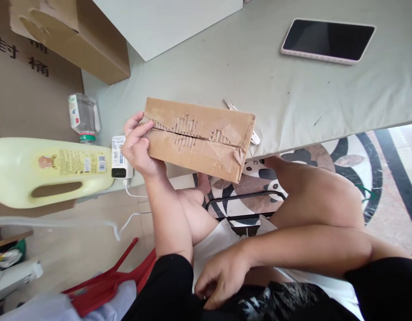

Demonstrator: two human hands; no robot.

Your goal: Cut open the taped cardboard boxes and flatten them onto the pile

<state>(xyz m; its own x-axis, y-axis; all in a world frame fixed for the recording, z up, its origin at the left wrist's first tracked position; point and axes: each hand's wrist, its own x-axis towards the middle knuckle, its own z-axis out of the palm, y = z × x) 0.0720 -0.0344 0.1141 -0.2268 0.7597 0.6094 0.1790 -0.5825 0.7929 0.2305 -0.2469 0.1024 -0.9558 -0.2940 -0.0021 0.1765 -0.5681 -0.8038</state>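
Observation:
My left hand grips the left end of a small brown cardboard box, thumb and fingers closed around it. The box is raised at the edge of the cloth-covered table, its long face turned up. A split seam runs along that face, with torn patches showing the corrugated layer. My right hand is low over my lap, close to the black shirt, its fingers curled; whatever they may hold is hidden. Behind the box's right end, a slim silvery object is partly covered.
A phone lies at the upper right of the tablecloth. On the left are a yellow jug, a clear bottle, a white device with a cable and larger cartons. A red chair stands lower left.

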